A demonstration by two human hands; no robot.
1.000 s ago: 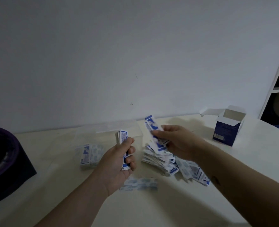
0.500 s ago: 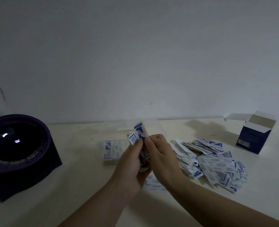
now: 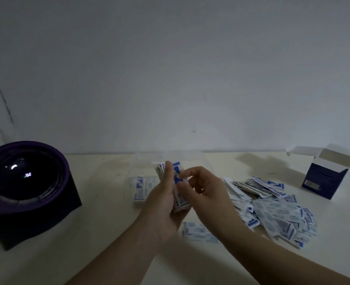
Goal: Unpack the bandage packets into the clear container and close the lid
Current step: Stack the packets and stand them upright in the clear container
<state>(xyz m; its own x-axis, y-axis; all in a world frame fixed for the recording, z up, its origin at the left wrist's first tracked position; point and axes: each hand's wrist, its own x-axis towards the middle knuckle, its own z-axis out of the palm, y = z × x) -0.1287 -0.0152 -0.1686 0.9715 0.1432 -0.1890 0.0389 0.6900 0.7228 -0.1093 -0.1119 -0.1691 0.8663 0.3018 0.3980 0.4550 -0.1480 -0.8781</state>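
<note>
My left hand [image 3: 163,199] grips an upright stack of blue-and-white bandage packets [image 3: 178,182] in front of the clear container [image 3: 149,161], which stands on the cream table near the wall. My right hand [image 3: 206,187] is beside the stack, its thumb on the stack's near side and its fingers loosely curled, holding nothing that I can see. A few packets [image 3: 140,189] show through the container's wall. A large loose pile of packets [image 3: 273,206] lies to the right, and a couple of packets [image 3: 198,232] lie under my wrists.
A dark purple round device with a glossy dome [image 3: 24,190] sits at the left. An open dark blue carton [image 3: 327,174] stands at the far right. The grey wall runs close behind the table.
My right hand brought one packet from the pile to the stack in my left hand and has let go of it. The view shifted left, so the purple device shows more fully.
</note>
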